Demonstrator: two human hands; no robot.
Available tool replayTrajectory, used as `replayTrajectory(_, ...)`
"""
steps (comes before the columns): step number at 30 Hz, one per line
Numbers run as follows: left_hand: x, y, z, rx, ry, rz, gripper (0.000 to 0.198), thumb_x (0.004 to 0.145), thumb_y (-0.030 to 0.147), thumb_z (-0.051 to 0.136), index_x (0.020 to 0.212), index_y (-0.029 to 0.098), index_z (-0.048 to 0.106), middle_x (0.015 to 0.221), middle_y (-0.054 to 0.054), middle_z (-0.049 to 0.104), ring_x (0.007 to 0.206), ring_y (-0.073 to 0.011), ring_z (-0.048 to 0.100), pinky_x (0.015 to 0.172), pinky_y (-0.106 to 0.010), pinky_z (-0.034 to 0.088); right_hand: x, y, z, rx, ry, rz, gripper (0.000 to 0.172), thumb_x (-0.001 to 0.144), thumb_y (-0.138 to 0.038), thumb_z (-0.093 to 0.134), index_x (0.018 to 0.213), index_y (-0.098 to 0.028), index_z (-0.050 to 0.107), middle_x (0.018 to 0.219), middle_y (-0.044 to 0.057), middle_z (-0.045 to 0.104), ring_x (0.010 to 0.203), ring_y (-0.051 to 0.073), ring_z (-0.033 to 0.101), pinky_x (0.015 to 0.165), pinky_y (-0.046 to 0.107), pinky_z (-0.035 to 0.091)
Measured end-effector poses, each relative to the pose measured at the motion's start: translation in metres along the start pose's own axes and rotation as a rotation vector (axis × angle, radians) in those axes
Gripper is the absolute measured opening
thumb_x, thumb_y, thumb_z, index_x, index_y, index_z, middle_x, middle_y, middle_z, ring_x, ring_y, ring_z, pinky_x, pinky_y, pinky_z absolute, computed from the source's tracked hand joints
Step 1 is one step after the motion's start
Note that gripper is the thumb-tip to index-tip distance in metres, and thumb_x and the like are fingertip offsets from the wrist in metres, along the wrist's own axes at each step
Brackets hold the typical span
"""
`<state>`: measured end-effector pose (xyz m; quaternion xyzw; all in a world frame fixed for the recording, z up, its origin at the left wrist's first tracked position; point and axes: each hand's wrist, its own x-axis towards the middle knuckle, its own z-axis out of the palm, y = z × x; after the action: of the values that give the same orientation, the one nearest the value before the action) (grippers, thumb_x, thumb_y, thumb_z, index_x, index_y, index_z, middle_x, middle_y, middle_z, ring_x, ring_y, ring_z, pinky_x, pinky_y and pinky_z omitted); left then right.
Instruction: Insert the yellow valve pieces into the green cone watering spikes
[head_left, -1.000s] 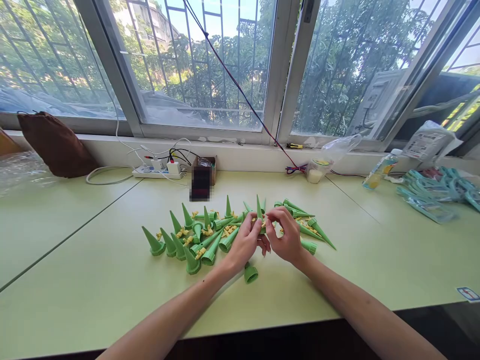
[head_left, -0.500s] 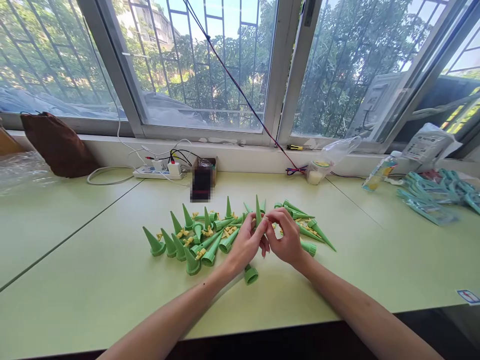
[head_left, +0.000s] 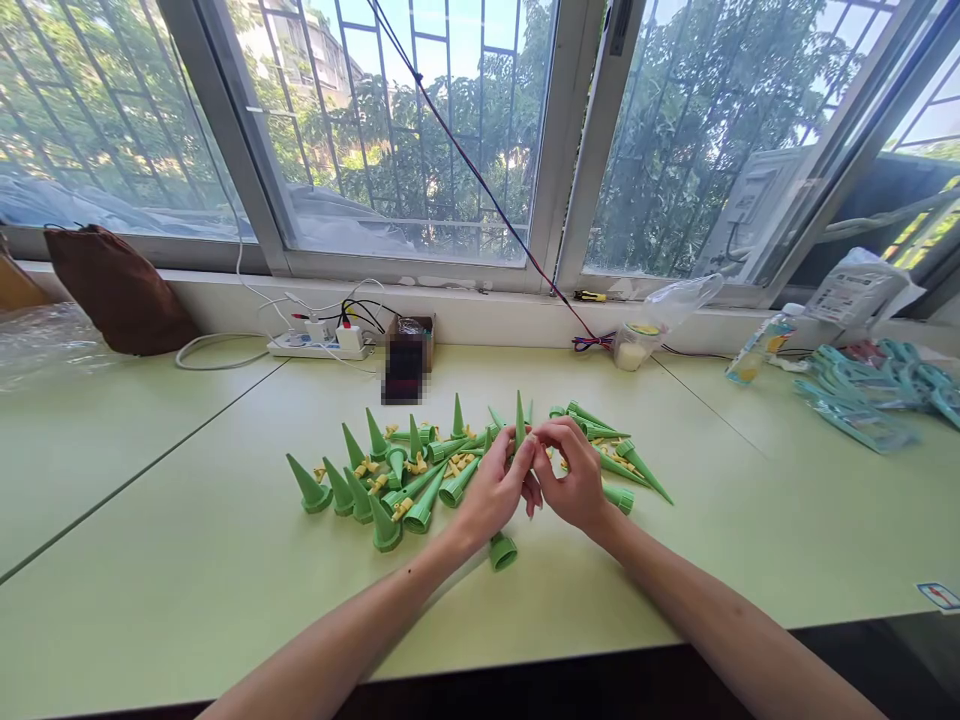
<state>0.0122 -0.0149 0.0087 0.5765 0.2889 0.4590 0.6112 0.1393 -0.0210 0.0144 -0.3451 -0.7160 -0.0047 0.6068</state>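
Observation:
My left hand (head_left: 496,490) is closed around the base of a green plastic cone spike (head_left: 520,415), its tip pointing up. Fingers of my right hand (head_left: 571,478) pinch at the same spot beside the cone; whatever small piece they hold is hidden by the fingertips. Several green cones (head_left: 386,525) stand or lie on the table to the left, with small yellow valve pieces (head_left: 401,508) scattered among them. More green cones (head_left: 645,470) lie to the right of my hands. One cone (head_left: 503,552) lies below my left wrist, its open end facing me.
A power strip (head_left: 319,345) with cables and a small box (head_left: 420,345) sit at the back. Farther right are a jar (head_left: 634,345), a bottle (head_left: 763,343) and turquoise plastic pieces (head_left: 862,395). A brown bag (head_left: 120,290) leans by the window at left.
Both hands stay together at the cone, with barely any movement. The whole view has shifted very slightly.

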Motion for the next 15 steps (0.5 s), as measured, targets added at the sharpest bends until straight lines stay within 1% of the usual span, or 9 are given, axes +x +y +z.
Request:
replayTrajectory(7, 0.0005, -0.0003, -0.0003, 0.006, -0.020, 0.003, 0.040, 0.091, 0.055, 0.049, 0.109, 0.020, 0.044, 0.069, 0.005, 0.053, 0.044, -0.0085, 0.054, 0.039, -0.020, 0.044, -0.0014, -0.0005, -0.0004, -0.002, -0.001, 0.002, 0.014, 0.087, -0.010, 0.052, 0.095, -0.019, 0.057, 0.087, 0.006, 0.057, 0.073, 0.016, 0.057, 0.063, 0.030, 0.052)
replayTrajectory(11, 0.0005, 0.0002, -0.0003, 0.014, -0.022, 0.021, 0.037, 0.091, 0.055, 0.049, 0.103, 0.020, 0.044, 0.068, 0.006, 0.051, 0.043, -0.0081, 0.053, 0.038, -0.020, 0.042, -0.0006, -0.0007, -0.0005, -0.008, -0.012, 0.008, 0.014, 0.087, -0.010, 0.051, 0.095, -0.020, 0.057, 0.087, 0.006, 0.057, 0.073, 0.016, 0.057, 0.063, 0.030, 0.052)
replayTrajectory(15, -0.0004, 0.0006, -0.0001, 0.018, -0.020, 0.008, 0.037, 0.091, 0.055, 0.048, 0.102, 0.021, 0.044, 0.065, 0.006, 0.051, 0.042, -0.0081, 0.053, 0.038, -0.019, 0.041, -0.0009, -0.0014, -0.0001, -0.001, -0.012, 0.007, 0.014, 0.087, -0.009, 0.051, 0.095, -0.020, 0.057, 0.086, 0.005, 0.056, 0.073, 0.016, 0.057, 0.063, 0.030, 0.052)
